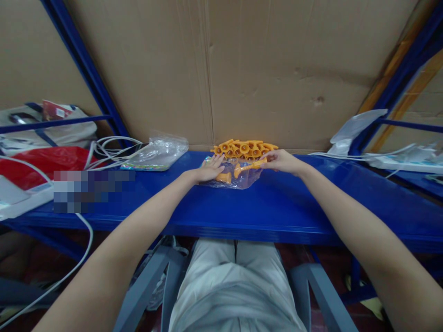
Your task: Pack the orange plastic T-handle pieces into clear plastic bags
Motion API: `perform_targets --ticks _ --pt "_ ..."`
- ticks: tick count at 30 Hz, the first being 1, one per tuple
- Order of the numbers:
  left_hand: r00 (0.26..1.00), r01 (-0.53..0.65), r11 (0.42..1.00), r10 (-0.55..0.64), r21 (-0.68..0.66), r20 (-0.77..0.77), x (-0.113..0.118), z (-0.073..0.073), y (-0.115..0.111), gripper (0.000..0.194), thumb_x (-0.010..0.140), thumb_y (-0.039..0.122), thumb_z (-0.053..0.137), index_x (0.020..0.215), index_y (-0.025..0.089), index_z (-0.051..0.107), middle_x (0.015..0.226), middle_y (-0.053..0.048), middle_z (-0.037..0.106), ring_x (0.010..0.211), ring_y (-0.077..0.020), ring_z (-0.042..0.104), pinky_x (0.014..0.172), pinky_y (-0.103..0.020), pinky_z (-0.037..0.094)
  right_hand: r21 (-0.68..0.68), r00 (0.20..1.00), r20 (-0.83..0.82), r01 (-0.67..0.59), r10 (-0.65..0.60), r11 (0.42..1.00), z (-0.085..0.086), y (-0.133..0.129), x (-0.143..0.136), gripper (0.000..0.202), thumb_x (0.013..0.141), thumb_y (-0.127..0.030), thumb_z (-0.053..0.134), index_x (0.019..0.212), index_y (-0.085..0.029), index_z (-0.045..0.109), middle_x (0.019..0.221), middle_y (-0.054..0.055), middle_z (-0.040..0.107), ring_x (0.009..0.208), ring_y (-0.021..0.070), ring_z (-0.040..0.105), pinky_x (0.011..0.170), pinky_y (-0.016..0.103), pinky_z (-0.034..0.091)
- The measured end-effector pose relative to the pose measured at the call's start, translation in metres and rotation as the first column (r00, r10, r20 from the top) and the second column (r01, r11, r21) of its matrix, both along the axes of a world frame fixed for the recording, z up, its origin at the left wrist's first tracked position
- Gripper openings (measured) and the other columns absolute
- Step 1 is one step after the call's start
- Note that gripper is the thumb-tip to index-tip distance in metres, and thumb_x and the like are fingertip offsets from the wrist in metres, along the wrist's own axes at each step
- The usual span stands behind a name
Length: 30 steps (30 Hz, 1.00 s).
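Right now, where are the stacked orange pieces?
In the head view, the stack sits centre, at the far edge of the blue table, beyond the plastic bag, before the cardboard.

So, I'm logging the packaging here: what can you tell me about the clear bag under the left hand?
The bag is thin, see-through and glossy, apparently soft plastic film, crumpled and lying fairly flat on the blue table, just in front of the orange pile. The left hand rests on its left part. An orange piece shows beside that hand; the right hand pinches another over the right part. Whether either piece is inside, and where the opening is, I can't tell.
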State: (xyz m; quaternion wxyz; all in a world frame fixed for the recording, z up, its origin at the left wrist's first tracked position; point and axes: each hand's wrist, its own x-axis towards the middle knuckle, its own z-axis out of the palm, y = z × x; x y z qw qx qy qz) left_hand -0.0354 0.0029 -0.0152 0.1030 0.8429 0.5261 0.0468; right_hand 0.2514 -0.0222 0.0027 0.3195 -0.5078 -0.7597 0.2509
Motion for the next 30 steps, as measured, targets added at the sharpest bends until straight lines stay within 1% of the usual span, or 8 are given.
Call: perform_targets --ticks 4,8,11,15,18,21,25,30 --pt "0.998 0.045 0.999 -0.045 0.005 0.046 0.001 -0.004 0.0 0.074 0.094 0.053 0.016 0.159 0.02 0.004 0.165 -0.002 -0.003 0.151 -0.0215 -0.008 0.122 -0.044 0.002 0.079 0.997 0.012 0.069 -0.07 0.995 -0.003 -0.002 -0.014 0.021 0.071 -0.03 0.071 0.086 -0.015 0.07 0.062 -0.003 0.055 0.052 0.0087 0.046 0.048 0.023 0.039" --pt "0.993 0.081 0.996 -0.082 0.022 0.083 -0.001 -0.008 0.004 0.079 0.092 0.063 0.016 0.159 0.023 0.005 0.165 -0.002 -0.001 0.151 -0.0219 -0.006 0.122 -0.043 0.003 0.159 0.983 0.148 0.086 -0.11 0.984 0.0 -0.007 -0.021 0.014 0.07 -0.028 0.071 0.075 -0.015 0.068 0.058 -0.002 0.053 0.055 0.011 0.048 0.05 0.025 0.037" --pt "0.993 0.078 0.997 -0.079 0.023 0.082 -0.002 -0.009 0.005 0.08 0.092 0.063 0.015 0.159 0.021 0.004 0.165 -0.003 -0.002 0.151 -0.0226 -0.007 0.122 -0.044 0.003 0.147 0.947 0.298 0.076 -0.118 0.986 0.005 -0.011 -0.02 0.018 0.071 -0.033 0.071 0.066 -0.017 0.065 0.055 -0.001 0.052 0.055 0.0125 0.049 0.052 0.026 0.037" --pt "0.996 0.054 0.998 -0.055 0.025 0.072 0.0 -0.01 0.007 0.08 0.092 0.062 0.016 0.159 0.02 0.004 0.165 -0.004 -0.001 0.151 -0.0228 -0.006 0.122 -0.042 0.003 0.086 0.885 0.457 0.054 -0.088 0.995 0.009 -0.016 -0.018 0.03 0.076 -0.039 0.067 0.055 -0.018 0.061 0.05 -0.001 0.051 0.05 0.0131 0.048 0.051 0.027 0.036" --pt "0.996 0.064 0.998 -0.065 0.027 0.065 0.001 -0.009 0.007 0.079 0.093 0.06 0.017 0.159 0.018 0.004 0.165 -0.005 0.0 0.151 -0.0228 -0.006 0.122 -0.042 0.002 0.056 0.856 0.513 0.046 -0.068 0.997 0.011 -0.022 -0.021 0.029 0.077 -0.038 0.066 0.056 -0.018 0.063 0.049 -0.001 0.049 0.048 0.0129 0.047 0.051 0.028 0.034" --pt "0.996 0.055 0.998 -0.056 0.02 0.066 0.002 -0.007 0.004 0.077 0.093 0.056 0.017 0.159 0.017 0.004 0.165 -0.005 -0.001 0.151 -0.0227 -0.007 0.122 -0.043 0.002 0.072 0.832 0.549 0.046 -0.078 0.996 0.012 -0.028 -0.028 0.026 0.078 -0.035 0.065 0.059 -0.017 0.066 0.051 0.001 0.053 0.051 0.0143 0.05 0.052 0.028 0.034" --pt "0.996 0.045 0.999 -0.045 0.012 0.077 0.003 -0.005 0.0 0.078 0.093 0.057 0.019 0.159 0.017 0.004 0.165 -0.005 -0.002 0.151 -0.0227 -0.007 0.122 -0.043 0.002 0.172 0.811 0.573 0.022 -0.118 0.985 0.01 -0.032 -0.037 0.027 0.08 -0.035 0.063 0.06 -0.017 0.066 0.054 0.003 0.057 0.053 0.0151 0.052 0.051 0.027 0.033" --pt "0.993 0.071 0.997 -0.071 0.006 0.092 0.001 -0.004 -0.001 0.081 0.092 0.06 0.018 0.159 0.018 0.004 0.165 -0.004 -0.002 0.151 -0.0229 -0.007 0.122 -0.042 0.003 0.286 0.774 0.587 0.073 -0.236 0.955 0.006 -0.031 -0.041 0.028 0.08 -0.039 0.063 0.065 -0.015 0.068 0.06 0.008 0.062 0.061 0.0192 0.058 0.053 0.027 0.034"
